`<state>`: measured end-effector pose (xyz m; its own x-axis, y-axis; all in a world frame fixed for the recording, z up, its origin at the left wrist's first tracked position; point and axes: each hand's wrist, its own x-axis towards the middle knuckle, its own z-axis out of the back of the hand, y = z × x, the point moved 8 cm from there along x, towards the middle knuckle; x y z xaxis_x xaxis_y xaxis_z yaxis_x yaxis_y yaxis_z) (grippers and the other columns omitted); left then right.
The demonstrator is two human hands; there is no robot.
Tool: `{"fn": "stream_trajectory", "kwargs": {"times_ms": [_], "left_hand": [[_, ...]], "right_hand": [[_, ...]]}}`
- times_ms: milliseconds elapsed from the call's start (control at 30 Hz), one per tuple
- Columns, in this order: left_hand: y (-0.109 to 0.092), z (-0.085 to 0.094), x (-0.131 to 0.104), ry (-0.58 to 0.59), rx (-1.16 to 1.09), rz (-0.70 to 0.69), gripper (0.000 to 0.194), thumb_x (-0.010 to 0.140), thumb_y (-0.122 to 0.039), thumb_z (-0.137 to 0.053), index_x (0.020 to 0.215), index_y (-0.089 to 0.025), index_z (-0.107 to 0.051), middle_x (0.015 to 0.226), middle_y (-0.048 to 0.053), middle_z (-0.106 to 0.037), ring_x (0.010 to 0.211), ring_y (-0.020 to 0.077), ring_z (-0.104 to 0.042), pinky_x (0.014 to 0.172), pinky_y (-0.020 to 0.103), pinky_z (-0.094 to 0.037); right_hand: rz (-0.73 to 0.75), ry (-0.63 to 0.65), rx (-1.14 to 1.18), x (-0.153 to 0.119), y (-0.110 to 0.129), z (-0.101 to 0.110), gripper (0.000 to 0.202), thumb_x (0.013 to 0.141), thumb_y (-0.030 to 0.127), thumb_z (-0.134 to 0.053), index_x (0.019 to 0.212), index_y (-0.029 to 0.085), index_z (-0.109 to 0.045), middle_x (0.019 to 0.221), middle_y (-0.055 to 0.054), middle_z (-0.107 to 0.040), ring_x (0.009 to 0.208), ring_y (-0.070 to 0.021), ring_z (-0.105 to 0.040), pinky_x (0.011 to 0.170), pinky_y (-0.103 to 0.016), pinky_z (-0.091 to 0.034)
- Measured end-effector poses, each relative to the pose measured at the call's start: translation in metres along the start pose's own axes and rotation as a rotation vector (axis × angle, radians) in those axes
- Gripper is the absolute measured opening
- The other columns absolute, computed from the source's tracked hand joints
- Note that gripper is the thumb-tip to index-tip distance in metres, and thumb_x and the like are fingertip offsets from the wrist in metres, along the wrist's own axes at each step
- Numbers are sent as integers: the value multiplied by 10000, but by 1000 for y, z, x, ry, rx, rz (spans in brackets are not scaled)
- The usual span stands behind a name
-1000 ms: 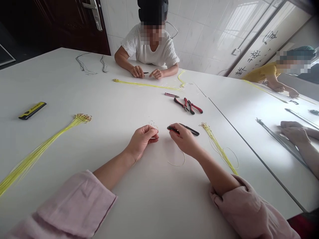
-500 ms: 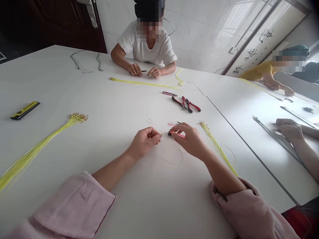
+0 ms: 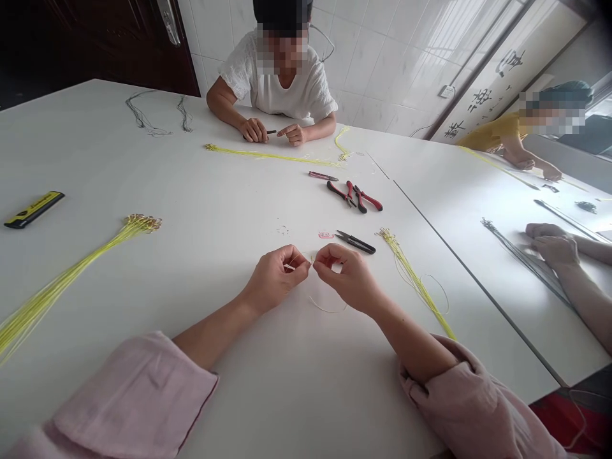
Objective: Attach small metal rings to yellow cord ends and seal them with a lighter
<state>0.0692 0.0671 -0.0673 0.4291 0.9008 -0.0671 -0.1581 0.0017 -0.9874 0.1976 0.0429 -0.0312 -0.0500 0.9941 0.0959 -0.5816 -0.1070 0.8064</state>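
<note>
Open tabletop (image 3: 306, 389) between forearms (image 3: 215, 328), near side of loose cord (image 3: 329, 312); also from left hand (image 3: 275, 278) leftward to yellow bundle (image 3: 93, 260). Beyond right hand (image 3: 348, 278), black snips (image 3: 356, 241), then pliers (image 3: 371, 200), obstruct. Right of it, second bundle (image 3: 417, 280) blocks low passage.

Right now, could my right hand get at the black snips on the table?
Most likely yes: the black snips lie just beyond your right hand, uncovered, and I see nothing blocking them.

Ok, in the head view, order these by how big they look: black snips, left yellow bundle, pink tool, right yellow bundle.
1. Left bundle, running off the frame
2. Right bundle
3. Snips
4. Pink tool, though it lies farther away
</note>
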Motion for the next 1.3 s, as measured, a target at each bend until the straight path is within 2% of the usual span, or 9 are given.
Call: {"fn": "stream_trajectory", "kwargs": {"times_ms": [100,300,533,633,733,900,1067,1300], "left_hand": [[0,1,-1,-9,-12,10,199,789,-372,-571,716,-191,-531,691,-23,-521,568,94,-428,517,217,-348],[0,0,-1,-11,32,-1,213,772,-391,-592,711,-190,-555,690,-26,-523,548,86,-401,491,211,-317],[1,-6,-3,73,69,7,249,808,-456,-569,803,-210,-608,775,-10,-601,578,95,-463,506,218,-352],[-3,-4,-2,51,71,-23,264,814,-474,-568,894,-229,-628,896,11,-645,702,130,-566,601,239,-431],[-7,-4,-2,51,70,-53,274,821,-476,-566,925,-232,-636,950,22,-656,794,157,-606,689,264,-465],[-8,-4,-3,61,91,-73,255,829,-456,-565,844,-209,-627,867,7,-645,684,121,-566,623,245,-432],[-5,-5,-4,63,106,-29,257,837,-465,-549,834,-213,-603,873,-8,-633,674,109,-552,598,234,-410],[-3,-3,-2,53,99,-9,270,834,-483,-544,837,-219,-599,865,-16,-625,687,110,-548,595,232,-406]], "right_hand": [[-24,24,36,1,-4,2,99,780,249,-552,698,194,-560,706,12,-571,680,-125,-494,644,-272,-391],[-97,68,188,3,-9,-2,165,806,345,-561,799,188,-616,790,-12,-609,728,-133,-510,679,-280,-406],[-64,87,111,4,-7,-1,115,799,271,-533,734,189,-579,742,4,-590,712,-127,-497,681,-275,-395],[-41,104,48,3,-7,2,137,805,292,-530,726,189,-572,732,2,-576,699,-130,-484,655,-273,-389],[-28,146,1,2,-7,1,156,815,293,-517,706,187,-552,706,10,-554,666,-120,-460,610,-259,-365],[-18,192,-21,0,-5,-3,156,842,274,-480,725,187,-535,694,27,-526,631,-103,-415,584,-249,-327],[-45,162,67,2,-9,3,156,853,289,-481,739,186,-509,699,25,-504,639,-104,-401,591,-251,-334],[-69,145,53,2,-11,6,138,805,306,-557,767,190,-622,757,3,-589,710,-125,-472,643,-269,-360]]}}
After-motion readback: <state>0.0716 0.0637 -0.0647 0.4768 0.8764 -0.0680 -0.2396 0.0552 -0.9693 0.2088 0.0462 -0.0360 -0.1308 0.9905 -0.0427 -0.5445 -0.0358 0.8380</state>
